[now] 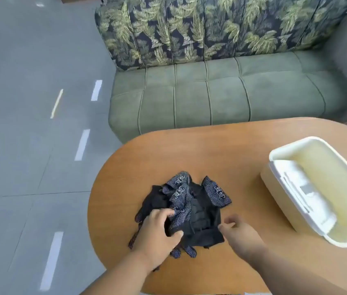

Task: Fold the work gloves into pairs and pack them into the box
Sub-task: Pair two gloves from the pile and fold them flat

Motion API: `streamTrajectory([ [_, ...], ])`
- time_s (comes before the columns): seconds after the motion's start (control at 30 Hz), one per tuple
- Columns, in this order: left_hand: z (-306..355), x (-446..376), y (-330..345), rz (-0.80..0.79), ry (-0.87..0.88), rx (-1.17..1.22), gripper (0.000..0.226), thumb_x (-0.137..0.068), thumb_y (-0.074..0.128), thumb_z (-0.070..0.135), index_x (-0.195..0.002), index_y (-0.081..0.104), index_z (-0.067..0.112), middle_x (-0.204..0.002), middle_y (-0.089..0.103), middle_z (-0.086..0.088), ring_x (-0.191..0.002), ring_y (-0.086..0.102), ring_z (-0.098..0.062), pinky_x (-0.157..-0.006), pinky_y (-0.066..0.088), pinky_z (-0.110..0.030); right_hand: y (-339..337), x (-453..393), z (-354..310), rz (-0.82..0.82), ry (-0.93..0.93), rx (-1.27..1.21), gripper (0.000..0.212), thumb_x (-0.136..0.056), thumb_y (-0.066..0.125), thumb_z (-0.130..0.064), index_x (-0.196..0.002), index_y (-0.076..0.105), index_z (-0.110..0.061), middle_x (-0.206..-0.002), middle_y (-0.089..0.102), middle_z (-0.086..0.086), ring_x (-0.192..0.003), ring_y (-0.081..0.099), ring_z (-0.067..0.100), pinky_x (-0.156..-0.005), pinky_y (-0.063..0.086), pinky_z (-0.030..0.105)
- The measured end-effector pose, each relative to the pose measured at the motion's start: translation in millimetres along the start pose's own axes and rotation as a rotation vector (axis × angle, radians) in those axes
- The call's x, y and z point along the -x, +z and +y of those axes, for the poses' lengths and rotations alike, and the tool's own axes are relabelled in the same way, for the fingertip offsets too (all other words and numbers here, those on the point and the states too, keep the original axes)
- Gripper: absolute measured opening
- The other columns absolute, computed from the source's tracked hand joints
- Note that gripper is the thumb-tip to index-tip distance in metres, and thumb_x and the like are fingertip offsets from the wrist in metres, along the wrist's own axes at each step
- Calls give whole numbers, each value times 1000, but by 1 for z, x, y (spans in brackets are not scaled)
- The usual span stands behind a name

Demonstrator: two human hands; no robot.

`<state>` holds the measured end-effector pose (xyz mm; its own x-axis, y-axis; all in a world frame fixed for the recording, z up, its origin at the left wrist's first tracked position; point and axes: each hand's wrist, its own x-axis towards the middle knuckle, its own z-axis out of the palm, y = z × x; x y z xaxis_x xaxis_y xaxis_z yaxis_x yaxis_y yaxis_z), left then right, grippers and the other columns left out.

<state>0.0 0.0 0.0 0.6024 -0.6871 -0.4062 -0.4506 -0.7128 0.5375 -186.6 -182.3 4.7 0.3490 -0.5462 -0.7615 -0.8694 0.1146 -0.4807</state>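
A heap of dark work gloves [186, 206] lies near the left end of an oval wooden table [242, 150], some showing white-dotted navy palms with printed marks, others turned to plain black fabric. The left hand [157, 229] lies on the near left side of the heap, its fingers and thumb curled into the cloth so that it grips a fold of a glove. The right hand [239, 228] comes in from the near right; it is blurred, but its fingertips touch the black edge of the heap and seem to pinch it between thumb and forefinger. The two hands sit apart, with the middle of the pile between them. To the right, well apart from the gloves, stands a cream box [325, 158], open at the top, with its white lid [302, 194] lying tilted inside along the left wall. No glove shows inside the box. Beyond the table stands a green sofa [221, 99] with leaf-patterned back cushions [210, 28], and grey floor tiles [30, 124] stretch off to the left.
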Motion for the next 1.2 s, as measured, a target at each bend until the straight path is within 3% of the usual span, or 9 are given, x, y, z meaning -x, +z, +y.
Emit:
streamTrajectory([
  [0.1, -22, -18, 40, 75, 125, -137, 66, -87, 63, 61, -147, 37, 48, -119, 34, 19, -117, 38, -6, -108, 37, -25, 28, -39, 25, 63, -105, 167, 36, -92, 60, -59, -116, 43, -39, -107, 63, -12, -87, 64, 18, -72, 49, 33],
  [0.3, -77, -29, 96, 379, 344, -177, 53, -92, 60, 52, -139, 50, 29, -118, 48, 1, -106, 49, -23, -95, 46, -37, 59, -67, 68, 395, -336, 411, 37, -84, 63, -69, -83, 44, -37, -79, 55, -17, -75, 59, 11, -63, 49, 31],
  [0.4, -85, -35, 106, 485, 419, -195, 41, -99, 49, 48, -132, 53, 24, -118, 52, -3, -102, 52, -25, -91, 49, -41, 70, -74, 88, 496, -458, 415, 32, -80, 68, -65, -81, 49, -39, -70, 50, -20, -63, 55, 8, -49, 34, 23],
  [0.5, -86, -38, 104, 511, 422, -53, 38, -105, 38, 44, -126, 61, 23, -113, 53, 9, -100, 52, -16, -89, 48, -37, 78, -76, 95, 606, -542, 398, 28, -77, 73, -61, -86, 57, -40, -65, 45, -28, -59, 59, 8, -46, 25, 16],
  [0.7, -72, -4, 77, 585, 368, 406, 40, -102, 37, 53, -97, 64, 24, -104, 53, 18, -103, 56, -10, -87, 40, -13, 83, -51, 91, 542, -519, 231, 29, -88, 70, -53, -109, 53, -42, -75, 60, -15, -69, 56, -2, -56, 39, 20],
  [0.83, -56, 55, 48, 370, 237, 853, 23, -109, 49, 33, -96, 68, 33, -105, 67, 18, -99, 58, 20, -96, 39, -4, 98, 14, 81, 633, -701, 160, 44, -87, 71, -51, -125, 51, -43, -104, 51, -23, -91, 54, -1, -71, 42, 23],
  [0.97, -51, 97, 42, 11, 153, 1273, 36, -106, 54, 33, -121, 76, 10, -123, 74, -13, -121, 66, -37, -114, 41, -51, 111, 84, 59, 647, -1080, 237, 69, -83, 73, -50, -144, 40, -48, -129, 41, -25, -119, 46, -2, -99, 39, 18],
  [1.1, -46, 121, 41, -104, 161, 1290, 37, -105, 52, 39, -117, 78, 15, -126, 72, -19, -123, 64, -40, -113, 39, -61, 121, 122, 40, 485, -1226, 457, 69, -85, 69, -43, -148, 41, -51, -150, 37, -21, -139, 37, 4, -115, 32, 22],
  [1.2, -48, 123, 33, -146, 132, 1205, 57, -97, 58, 57, -121, 74, 8, -121, 71, -22, -113, 67, -40, -101, 49, -55, 122, 129, 34, 420, -1203, 397, 38, -89, 69, -44, -127, 64, -45, -132, 52, -26, -124, 50, -3, -105, 39, 18],
])
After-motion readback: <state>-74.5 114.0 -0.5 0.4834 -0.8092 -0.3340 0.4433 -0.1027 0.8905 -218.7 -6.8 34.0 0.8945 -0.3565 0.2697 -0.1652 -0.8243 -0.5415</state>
